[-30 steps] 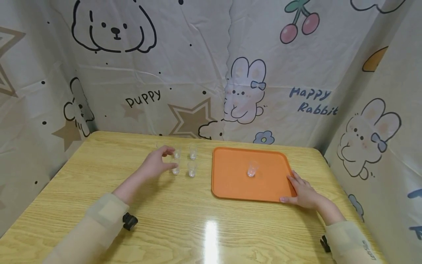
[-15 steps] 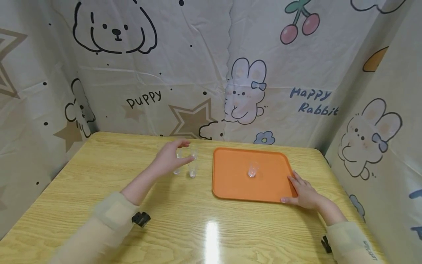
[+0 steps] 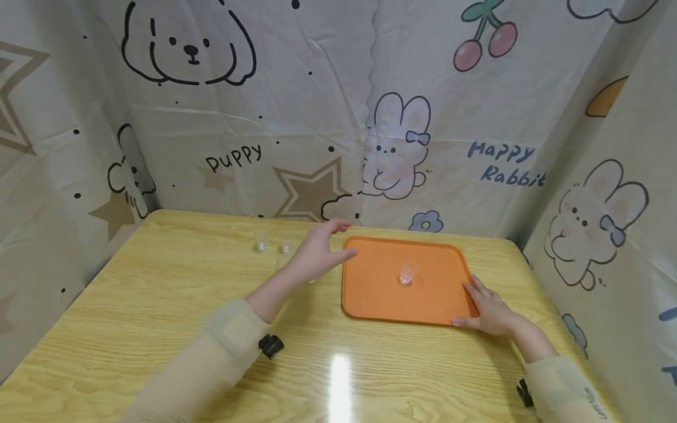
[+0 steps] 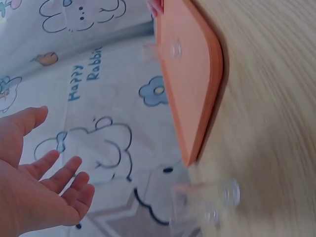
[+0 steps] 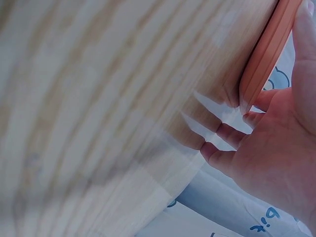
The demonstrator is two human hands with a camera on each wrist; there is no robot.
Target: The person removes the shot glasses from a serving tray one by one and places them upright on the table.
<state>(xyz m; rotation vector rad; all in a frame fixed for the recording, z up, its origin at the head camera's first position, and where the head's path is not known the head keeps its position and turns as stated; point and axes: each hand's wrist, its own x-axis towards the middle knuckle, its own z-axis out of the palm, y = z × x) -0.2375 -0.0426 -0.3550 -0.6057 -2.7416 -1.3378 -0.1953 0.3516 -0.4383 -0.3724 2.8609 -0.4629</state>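
Note:
My left hand (image 3: 319, 252) hovers over the table at the tray's left edge, thumb and fingers spread. Its palm shows bare in the left wrist view. Behind and below it stand several small clear glasses (image 3: 262, 242), some partly hidden by the hand and forearm; a glass (image 4: 229, 192) shows beyond the fingers in the left wrist view. One clear glass (image 3: 406, 274) stands upright on the orange tray (image 3: 370, 294). My right hand (image 3: 491, 310) rests at the tray's front right corner, thumb on the front rim, fingers along the right side, some fingertips touching the table.
The wooden table (image 3: 185, 282) has its back edge against a printed cloth curtain (image 3: 296, 106), which also hangs along both sides. A bright light reflection lies on the tabletop in front of the tray.
My left hand has moved right, from the left side of the glasses, past them, to the tray's left edge. The right hand, tray and glass on it look unchanged.

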